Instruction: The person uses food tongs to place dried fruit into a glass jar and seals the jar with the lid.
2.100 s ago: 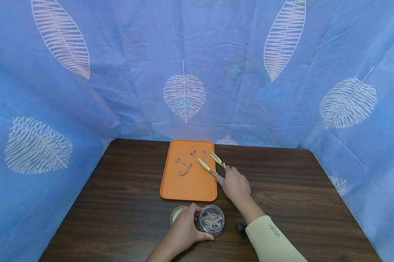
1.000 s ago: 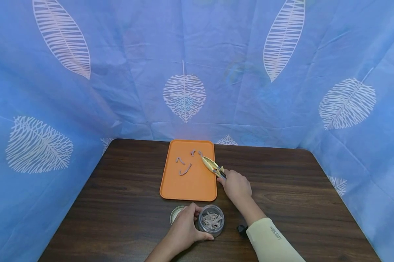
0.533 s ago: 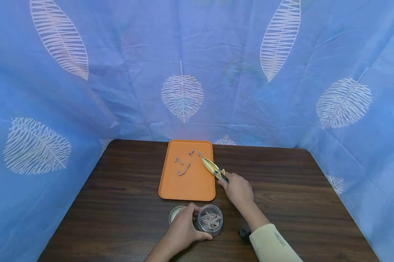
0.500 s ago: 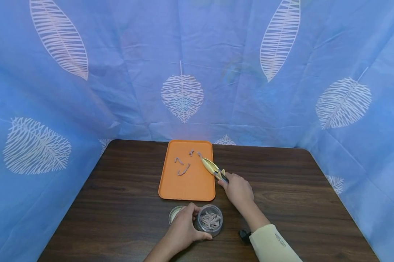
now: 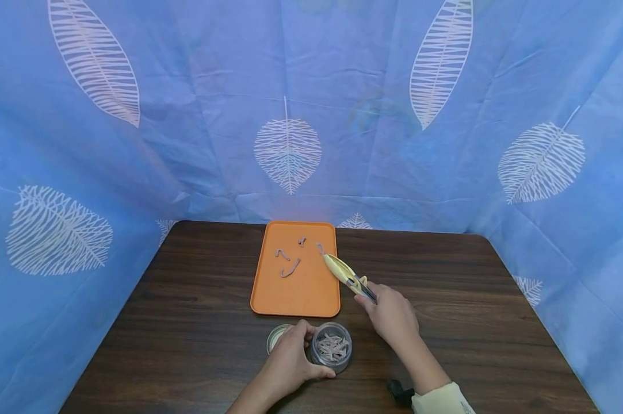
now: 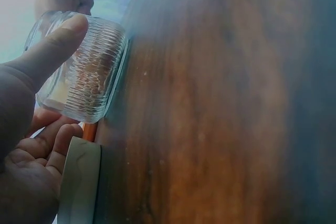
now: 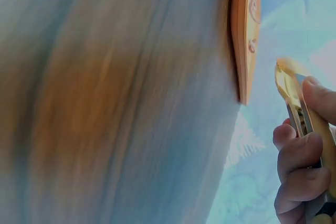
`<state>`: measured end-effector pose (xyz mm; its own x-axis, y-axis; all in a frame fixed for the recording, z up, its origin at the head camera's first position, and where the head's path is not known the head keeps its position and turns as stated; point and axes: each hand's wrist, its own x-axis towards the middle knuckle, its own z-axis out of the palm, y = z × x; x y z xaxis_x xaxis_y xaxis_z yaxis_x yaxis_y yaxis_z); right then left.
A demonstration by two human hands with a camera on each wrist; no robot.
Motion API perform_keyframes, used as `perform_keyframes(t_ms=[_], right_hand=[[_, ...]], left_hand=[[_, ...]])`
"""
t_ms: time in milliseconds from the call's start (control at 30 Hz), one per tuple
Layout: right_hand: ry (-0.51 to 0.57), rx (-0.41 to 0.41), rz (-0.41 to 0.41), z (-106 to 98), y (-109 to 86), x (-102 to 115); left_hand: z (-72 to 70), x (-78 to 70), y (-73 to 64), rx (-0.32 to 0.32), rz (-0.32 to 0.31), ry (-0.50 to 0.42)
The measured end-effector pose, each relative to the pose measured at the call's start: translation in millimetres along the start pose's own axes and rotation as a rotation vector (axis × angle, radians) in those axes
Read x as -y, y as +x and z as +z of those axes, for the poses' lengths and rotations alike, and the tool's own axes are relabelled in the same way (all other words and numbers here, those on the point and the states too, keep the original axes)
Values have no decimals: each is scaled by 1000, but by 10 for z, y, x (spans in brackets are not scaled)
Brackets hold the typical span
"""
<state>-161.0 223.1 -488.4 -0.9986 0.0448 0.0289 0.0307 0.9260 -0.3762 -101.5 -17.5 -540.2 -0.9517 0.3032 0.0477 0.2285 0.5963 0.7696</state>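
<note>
My left hand (image 5: pixel 290 359) grips a clear glass jar (image 5: pixel 343 366) from its left side, thumb along the near wall; greyish dried strips (image 5: pixel 333 347) lie inside. Ridged glass shows on the jar (image 6: pixel 100 72) in the left wrist view. With curled fingers my right hand (image 5: pixel 393 315) holds yellow-tipped tongs (image 5: pixel 342 272), squeezed together over the right edge of the orange tray (image 5: pixel 295 299). A thin greyish strip (image 5: pixel 320 248) sticks out of the tong tips. On the tray lie three more pieces, including a long curved strip (image 5: pixel 291 269).
A round lid (image 5: pixel 276 336) lies left of the jar, partly covered by my left hand. Near my right wrist is a small black object (image 5: pixel 400 393). The dark wooden table (image 5: pixel 187 299) ends at a blue leaf-patterned cloth (image 5: pixel 213 144) behind it.
The tongs, spread apart at first, have come together on the rightmost strip. My right hand has then drawn back to the right with it. My left hand stays on the jar.
</note>
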Motion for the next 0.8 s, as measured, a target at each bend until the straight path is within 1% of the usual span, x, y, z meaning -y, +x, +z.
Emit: perform_keyframes(t_ms=[267, 367, 467, 667, 800], right_hand=[[-18, -33, -31, -182, -224, -134], [-4, -42, -52, -242, -280, -154], [23, -34, -64, -292, -342, -172], [51, -9, -75, -342, -503, -253], [70, -24, -77, -365, -590, -310]], left_hand=[[9, -15, 24, -2, -2, 3], [1, -17, 24, -4, 1, -3], [-3, -15, 18, -8, 1, -8], [6, -14, 5, -2, 0, -2], [16, -14, 2, -12, -2, 5]])
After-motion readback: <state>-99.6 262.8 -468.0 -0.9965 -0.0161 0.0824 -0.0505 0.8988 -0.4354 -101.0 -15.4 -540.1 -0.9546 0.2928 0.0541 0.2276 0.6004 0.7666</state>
